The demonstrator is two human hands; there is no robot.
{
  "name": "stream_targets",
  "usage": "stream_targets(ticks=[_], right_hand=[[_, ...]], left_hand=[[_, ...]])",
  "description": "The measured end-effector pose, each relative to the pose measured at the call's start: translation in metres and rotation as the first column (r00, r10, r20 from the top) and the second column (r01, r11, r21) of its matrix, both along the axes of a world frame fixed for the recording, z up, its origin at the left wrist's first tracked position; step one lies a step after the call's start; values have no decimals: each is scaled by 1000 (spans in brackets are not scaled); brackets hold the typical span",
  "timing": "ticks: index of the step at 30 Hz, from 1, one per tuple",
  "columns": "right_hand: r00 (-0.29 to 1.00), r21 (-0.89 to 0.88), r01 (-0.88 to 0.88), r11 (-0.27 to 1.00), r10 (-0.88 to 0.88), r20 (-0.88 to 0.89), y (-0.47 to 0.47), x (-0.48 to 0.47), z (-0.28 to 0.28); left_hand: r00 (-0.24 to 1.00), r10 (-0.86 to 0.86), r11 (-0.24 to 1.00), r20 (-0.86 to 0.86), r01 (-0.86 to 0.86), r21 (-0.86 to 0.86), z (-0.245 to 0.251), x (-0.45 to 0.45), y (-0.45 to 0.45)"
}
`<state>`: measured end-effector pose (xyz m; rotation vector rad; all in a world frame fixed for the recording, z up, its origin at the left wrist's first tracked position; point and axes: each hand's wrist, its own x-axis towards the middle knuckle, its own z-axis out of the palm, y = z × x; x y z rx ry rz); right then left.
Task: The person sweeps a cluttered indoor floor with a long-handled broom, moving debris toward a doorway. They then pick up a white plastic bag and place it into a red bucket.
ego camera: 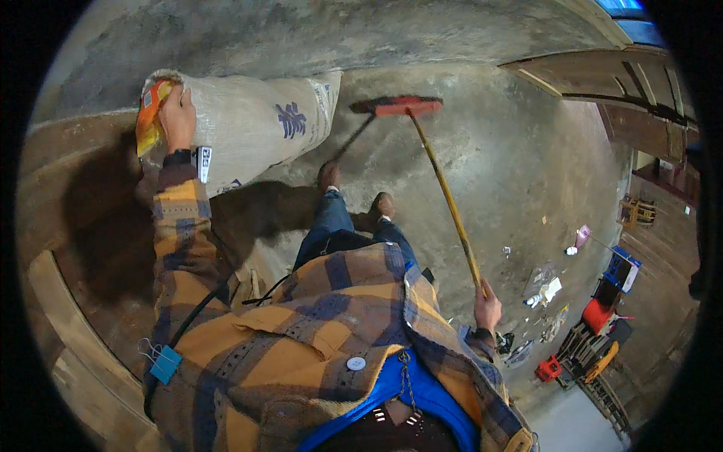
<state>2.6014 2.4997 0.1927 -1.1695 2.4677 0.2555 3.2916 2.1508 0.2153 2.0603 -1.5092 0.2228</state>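
Observation:
My left hand (178,120) grips an orange and yellow plastic packet (149,121) at the near-left end of a large white woven sack (243,121). The sack bears dark printed writing and lies along the wall. My right hand (487,307) is closed around the yellow handle (449,198) of a push broom, near its end. The broom's red head (408,106) with dark bristles rests on the concrete floor, just right of the sack and near the wall. My feet stand on the floor between the sack and the broom handle.
Paper and plastic litter (547,291) is scattered on the floor at right. Beyond it stand a blue crate (621,268), a red container (548,369) and a wooden rack (601,395). Wooden boards (79,322) lean at lower left. A wooden panel (610,79) stands at upper right.

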Motion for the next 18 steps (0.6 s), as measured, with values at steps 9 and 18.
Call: stream_targets(ticks=[9,18], right_hand=[[974,97,36,995,-57,221,22,6,-52],[995,188,94,978,-85,-54,111,-8,41]], left_hand=[[976,-96,994,-198,104,34,1,-33,-28],[993,-114,993,-14,114,29,-26,-47,-67]])
